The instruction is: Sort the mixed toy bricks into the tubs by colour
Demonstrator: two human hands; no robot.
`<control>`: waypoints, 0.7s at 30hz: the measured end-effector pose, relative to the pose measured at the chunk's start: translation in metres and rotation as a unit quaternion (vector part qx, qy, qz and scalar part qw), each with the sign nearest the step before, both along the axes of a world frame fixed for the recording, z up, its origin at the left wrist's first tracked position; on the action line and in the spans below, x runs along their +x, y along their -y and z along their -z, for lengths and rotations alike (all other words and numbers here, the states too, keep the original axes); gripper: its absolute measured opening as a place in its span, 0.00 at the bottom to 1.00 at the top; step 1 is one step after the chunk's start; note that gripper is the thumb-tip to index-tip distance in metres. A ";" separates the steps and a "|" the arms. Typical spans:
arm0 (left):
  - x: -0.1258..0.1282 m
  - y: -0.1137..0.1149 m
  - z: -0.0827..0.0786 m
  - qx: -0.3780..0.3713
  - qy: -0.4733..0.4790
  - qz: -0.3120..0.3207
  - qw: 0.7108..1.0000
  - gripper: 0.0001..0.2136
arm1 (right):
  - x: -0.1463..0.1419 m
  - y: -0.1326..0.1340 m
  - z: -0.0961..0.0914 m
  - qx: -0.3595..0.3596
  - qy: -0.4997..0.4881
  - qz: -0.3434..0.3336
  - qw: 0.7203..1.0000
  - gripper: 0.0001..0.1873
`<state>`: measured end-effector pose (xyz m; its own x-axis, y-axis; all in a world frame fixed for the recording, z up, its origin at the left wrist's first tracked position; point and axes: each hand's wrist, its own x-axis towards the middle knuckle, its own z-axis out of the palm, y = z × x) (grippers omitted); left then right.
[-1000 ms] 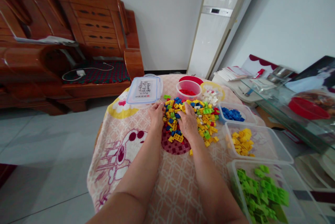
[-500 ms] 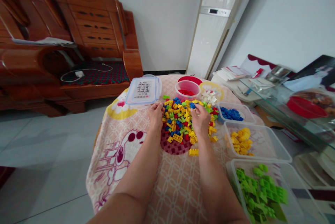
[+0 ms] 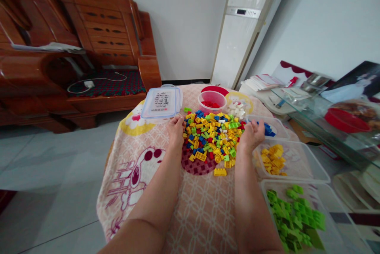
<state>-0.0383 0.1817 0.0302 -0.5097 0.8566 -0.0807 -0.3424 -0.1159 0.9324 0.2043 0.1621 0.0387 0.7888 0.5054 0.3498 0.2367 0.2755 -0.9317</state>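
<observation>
A heap of small mixed-colour building bricks lies on a table covered with a pink cartoon-print cloth. My left hand rests palm down at the heap's left edge, its fingers touching the bricks. My right hand is at the heap's right edge, over the near-left corner of a clear tub of blue bricks. Its fingers are curled, and what they hold is hidden. One yellow brick lies apart at the front of the heap.
Right of the heap stand clear tubs of yellow bricks and green bricks. Behind it are a bowl of red bricks, loose white bricks and a lidded clear box. A wooden bench stands at the left, a glass shelf at the right.
My right hand has moved from the middle of the heap rightward to the tub of blue bricks and has curled. The left hand has stayed put.
</observation>
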 end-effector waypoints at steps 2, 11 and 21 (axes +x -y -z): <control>0.000 0.000 0.001 0.007 0.000 0.000 1.000 0.04 | -0.009 0.004 -0.005 -0.018 0.018 -0.046 0.999 0.35; 0.000 -0.001 0.000 -0.015 0.003 -0.003 1.000 0.04 | -0.055 0.026 -0.026 -0.205 0.184 -0.358 0.892 0.15; -0.001 -0.002 0.000 -0.017 0.008 -0.001 1.000 0.04 | -0.080 0.042 -0.047 -0.383 0.505 -0.352 0.688 0.08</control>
